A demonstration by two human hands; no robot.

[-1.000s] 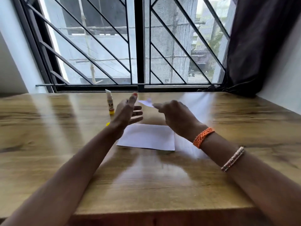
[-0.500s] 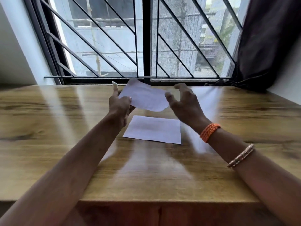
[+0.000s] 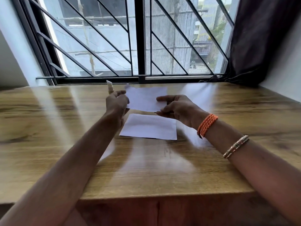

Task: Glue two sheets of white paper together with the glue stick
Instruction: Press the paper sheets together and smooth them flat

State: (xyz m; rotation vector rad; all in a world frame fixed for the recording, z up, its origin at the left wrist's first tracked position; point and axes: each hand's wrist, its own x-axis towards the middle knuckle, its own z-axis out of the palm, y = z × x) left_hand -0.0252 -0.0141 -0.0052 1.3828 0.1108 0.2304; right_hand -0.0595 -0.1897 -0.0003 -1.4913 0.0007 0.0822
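the left hand [image 3: 116,101] is pinching the left edge of the upper sheet of white paper [image 3: 144,99], its fingers curled round that edge. the right hand [image 3: 177,108] is gripping the same sheet at its lower right corner, thumb lying along the top and the other fingers curled underneath. the upper sheet is hanging in the air between the two hands, held roughly flat and tilted a little, with its top left corner torn or curled up.

the lower sheet of white paper [image 3: 149,127] is lying flat on the wooden table [image 3: 48,128], directly below and slightly nearer than the held one, apart from it. the left forearm is crossing over its left corner.

the glue stick [image 3: 110,86] is standing upright on the table just behind the left hand, its pale slanted tip showing above the knuckles; the lower part is hiding behind the hand, so whether it is touching the hand cannot be told.

the right wrist is wearing an orange braided band [image 3: 206,125], and further up the forearm a thin beaded bracelet [image 3: 236,146].

behind the table a window with a black metal grille [image 3: 140,38] is letting in daylight, which is streaking across the glossy table top. a dark curtain [image 3: 263,38] is hanging at the right side of the window, its lower end bunching on the far right corner of the table.
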